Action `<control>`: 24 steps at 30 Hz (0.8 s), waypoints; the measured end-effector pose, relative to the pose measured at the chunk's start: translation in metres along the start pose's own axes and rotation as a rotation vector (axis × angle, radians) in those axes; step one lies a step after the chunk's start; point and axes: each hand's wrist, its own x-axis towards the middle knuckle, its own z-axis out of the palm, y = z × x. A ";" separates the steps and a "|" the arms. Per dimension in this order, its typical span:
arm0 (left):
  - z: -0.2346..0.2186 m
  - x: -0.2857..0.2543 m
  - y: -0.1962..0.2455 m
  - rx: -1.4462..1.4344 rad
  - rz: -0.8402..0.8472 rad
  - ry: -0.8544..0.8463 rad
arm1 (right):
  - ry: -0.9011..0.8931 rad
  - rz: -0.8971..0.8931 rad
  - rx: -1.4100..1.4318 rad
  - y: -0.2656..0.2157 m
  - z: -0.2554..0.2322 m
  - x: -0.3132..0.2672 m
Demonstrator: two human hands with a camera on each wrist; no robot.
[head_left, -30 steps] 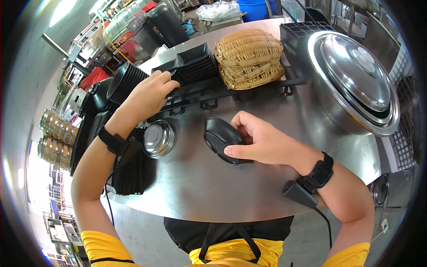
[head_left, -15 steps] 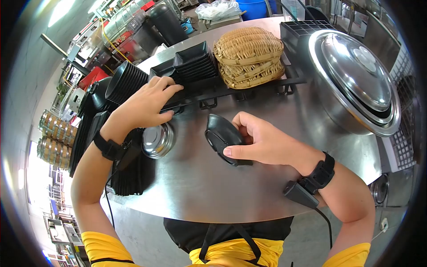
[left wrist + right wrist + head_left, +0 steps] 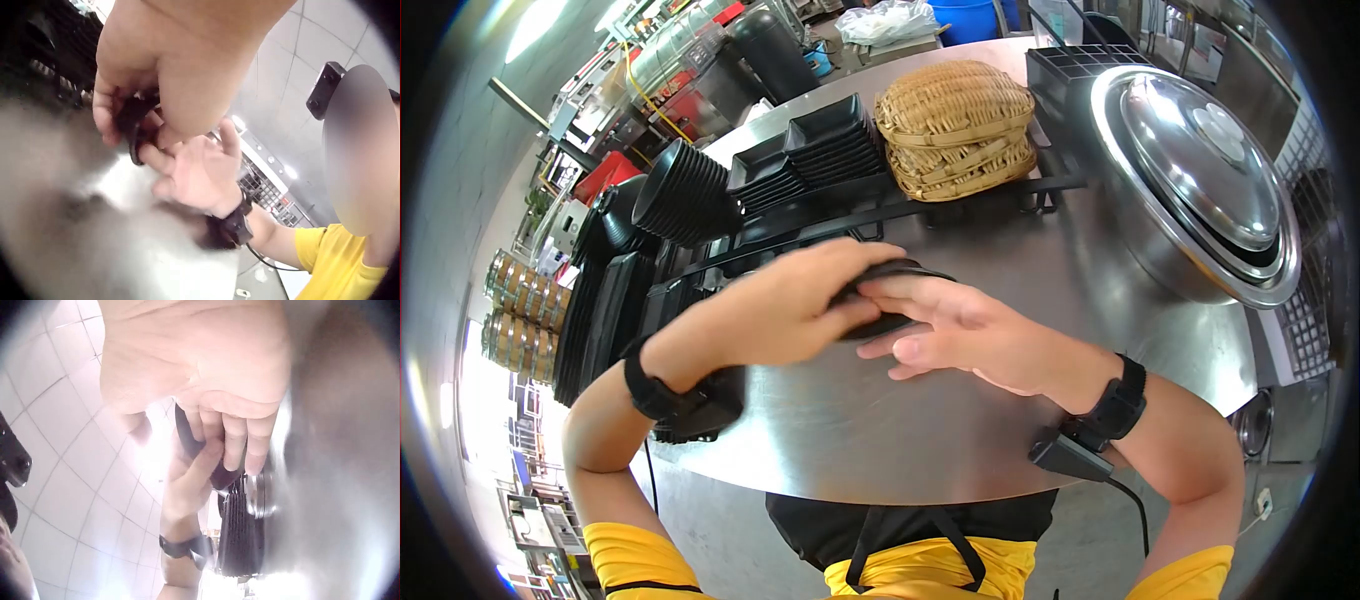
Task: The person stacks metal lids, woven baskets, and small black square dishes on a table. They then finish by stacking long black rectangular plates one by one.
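Observation:
A small black dish is between my two hands over the steel table. The left hand grips it from the left, fingers over the far side and thumb on the near side. My right hand has its fingers stretched out at the dish, thumb held apart; in the left wrist view this hand shows its palm. Both hands cover much of the dish. Beyond the right fingertips, a round shiny metal container stands on the table, hidden by the left hand in the head view.
Stacked black trays and nested black bowls line the far left. Behind the hands are woven bamboo baskets on a black rack. A large lidded steel pot stands at the right, near a black grid holder.
My left hand has come from beside the rack to the black dish and now holds it. The right hand has loosened its pinch, fingers now straightened. The dish has moved slightly left and tilted.

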 end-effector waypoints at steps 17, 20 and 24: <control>-0.008 0.043 -0.061 0.684 -0.120 0.269 | -0.084 0.063 -0.213 0.000 -0.009 0.001; -0.011 0.040 -0.061 0.651 -0.126 0.195 | -0.098 0.083 -0.214 0.001 -0.009 0.002; -0.014 0.036 -0.071 0.466 -0.061 0.207 | -0.101 0.100 -0.235 -0.002 -0.009 0.002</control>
